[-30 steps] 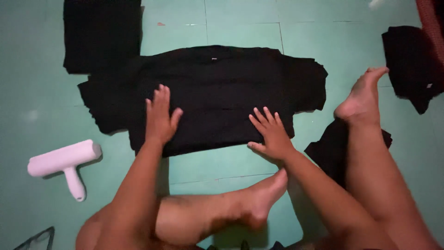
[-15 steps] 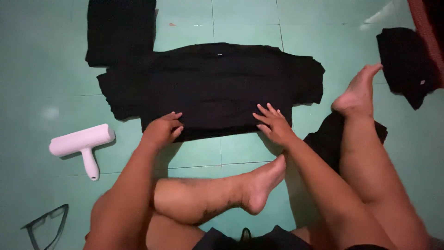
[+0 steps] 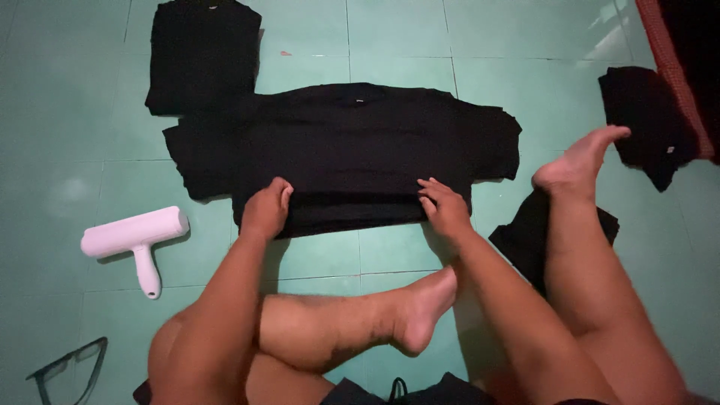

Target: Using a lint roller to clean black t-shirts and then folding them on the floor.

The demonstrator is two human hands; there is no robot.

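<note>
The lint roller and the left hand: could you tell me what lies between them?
Only bare green floor tile lies between the lint roller and the left hand, as the head view shows.

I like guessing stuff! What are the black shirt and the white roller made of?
The black shirt looks like soft, matte cloth: it lies limp, folded under both hands. The white lint roller looks like smooth plastic, its handle faintly shiny; probably a paper-wrapped drum.

Black shirt (image 3: 360,150), white lint roller (image 3: 135,236), plain teal floor tiles (image 3: 525,45).
</note>
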